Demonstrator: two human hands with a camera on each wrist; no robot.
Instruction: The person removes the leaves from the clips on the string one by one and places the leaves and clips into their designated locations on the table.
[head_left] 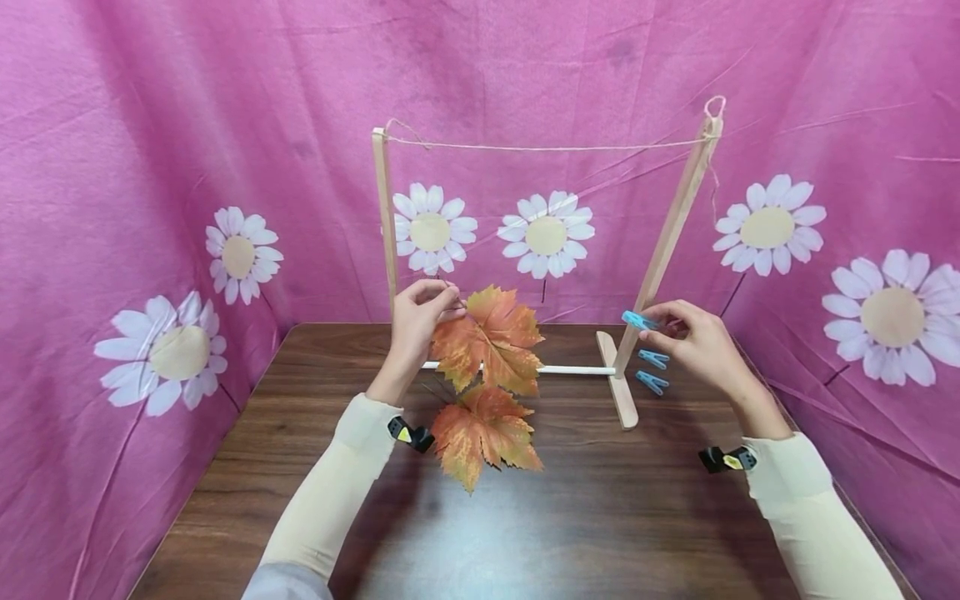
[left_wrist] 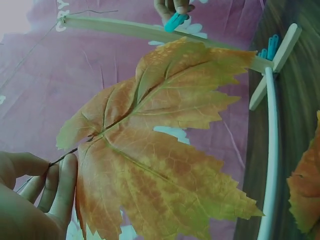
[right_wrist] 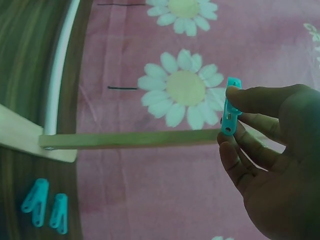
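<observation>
My left hand (head_left: 423,321) pinches the thin stem of an orange-and-yellow artificial maple leaf (head_left: 491,333), raised above the table in front of the wooden frame. In the left wrist view the leaf (left_wrist: 150,135) spreads out from the fingertips, and its dark stem runs between thumb and fingers. My right hand (head_left: 693,342) holds a blue clothespin (head_left: 639,320) between thumb and fingers, close by the frame's right post. Seen from the right wrist, the clothespin (right_wrist: 230,107) stands upright in the fingertips. A second, similar leaf (head_left: 487,433) lies on the table below the first.
Two more blue clothespins (head_left: 652,371) lie right of the frame's foot (head_left: 618,392). Twine (head_left: 540,148) is strung between the left post (head_left: 386,217) and right post (head_left: 671,242). A white rod (head_left: 577,369) joins the bottom. Pink cloth with printed daisies surrounds the wooden table (head_left: 300,467).
</observation>
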